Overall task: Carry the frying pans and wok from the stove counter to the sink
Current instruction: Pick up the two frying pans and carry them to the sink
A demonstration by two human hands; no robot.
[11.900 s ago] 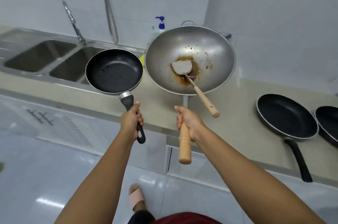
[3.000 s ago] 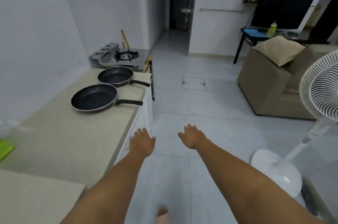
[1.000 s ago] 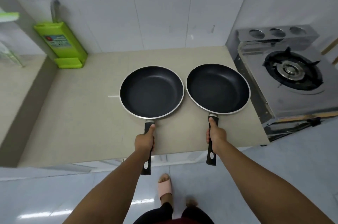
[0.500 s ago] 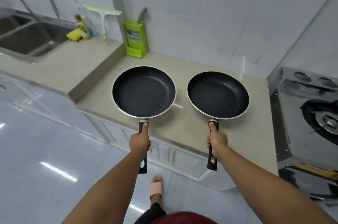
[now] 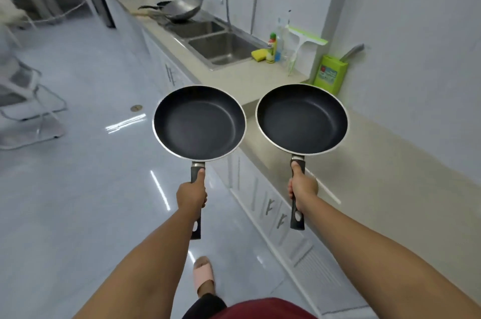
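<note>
I hold two black non-stick frying pans level in front of me. My left hand grips the handle of the left frying pan, which hangs over the floor. My right hand grips the handle of the right frying pan, held above the counter's edge. Ahead lies the double steel sink. Beyond the sink, the steel wok rests tilted on the drainboard, with a small black pan behind it.
The beige counter runs along my right, stepping up toward the sink. A green knife block, a squeegee, bottles and a yellow sponge stand past the sink's near end. A folding chair stands at left on the glossy floor.
I have turned left with both pans lifted clear of the stove counter. The stove has left the view, and the sink with the wok now lies ahead.
</note>
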